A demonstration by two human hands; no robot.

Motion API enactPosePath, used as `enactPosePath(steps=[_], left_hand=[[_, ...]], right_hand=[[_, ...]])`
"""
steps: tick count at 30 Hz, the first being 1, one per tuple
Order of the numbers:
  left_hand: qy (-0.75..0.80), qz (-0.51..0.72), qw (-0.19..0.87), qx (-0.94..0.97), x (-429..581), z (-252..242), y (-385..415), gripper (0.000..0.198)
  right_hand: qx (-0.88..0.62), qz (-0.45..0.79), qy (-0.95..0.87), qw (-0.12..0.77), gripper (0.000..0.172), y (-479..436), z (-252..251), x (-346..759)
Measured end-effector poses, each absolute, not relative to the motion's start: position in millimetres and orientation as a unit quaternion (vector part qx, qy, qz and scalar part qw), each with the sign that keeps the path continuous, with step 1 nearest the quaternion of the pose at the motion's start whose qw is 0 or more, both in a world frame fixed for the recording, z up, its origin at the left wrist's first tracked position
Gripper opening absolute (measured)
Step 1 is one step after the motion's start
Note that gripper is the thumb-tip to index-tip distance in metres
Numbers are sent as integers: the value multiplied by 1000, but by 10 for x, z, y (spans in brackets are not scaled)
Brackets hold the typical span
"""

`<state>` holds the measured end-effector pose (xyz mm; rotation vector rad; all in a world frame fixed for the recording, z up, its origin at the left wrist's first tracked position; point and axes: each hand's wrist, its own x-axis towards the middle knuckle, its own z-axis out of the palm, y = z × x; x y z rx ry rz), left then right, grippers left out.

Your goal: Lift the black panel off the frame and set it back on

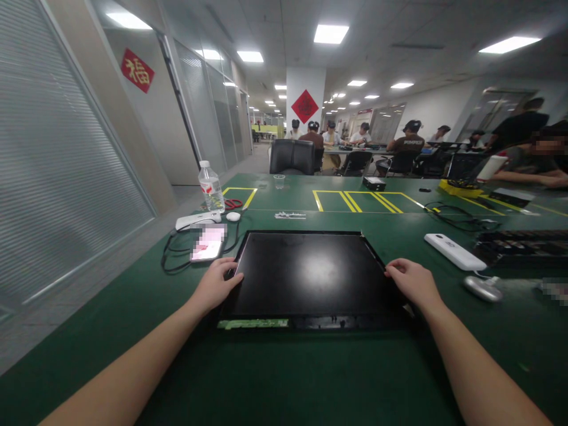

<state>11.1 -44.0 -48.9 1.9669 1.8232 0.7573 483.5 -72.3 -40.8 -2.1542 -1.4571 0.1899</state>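
A black LCD panel lies face up on the green table, with a green circuit strip along its near edge. My left hand grips the panel's left side, thumb on top and fingers at the outer edge. At the right side, my right hand has thumb and finger pinched at the panel's border; its other fingers are curled and partly hidden. Overhead light reflects off the middle of the screen.
Left of the panel are a lit phone, a white power bank, red-handled scissors and a water bottle. To the right lie a white device and a silver mouse-shaped object. People sit at farther tables.
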Motion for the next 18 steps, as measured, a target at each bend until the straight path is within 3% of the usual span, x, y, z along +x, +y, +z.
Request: enactPosePath(steps=[9, 18], left_hand=[[626, 240, 135, 730, 146, -438, -470, 41], [583, 156, 102, 791, 160, -254, -635, 60]], right_hand=[[-799, 76, -538, 259, 23, -721, -431, 4858], [-801, 87, -533, 258, 22, -724, -400, 4843]])
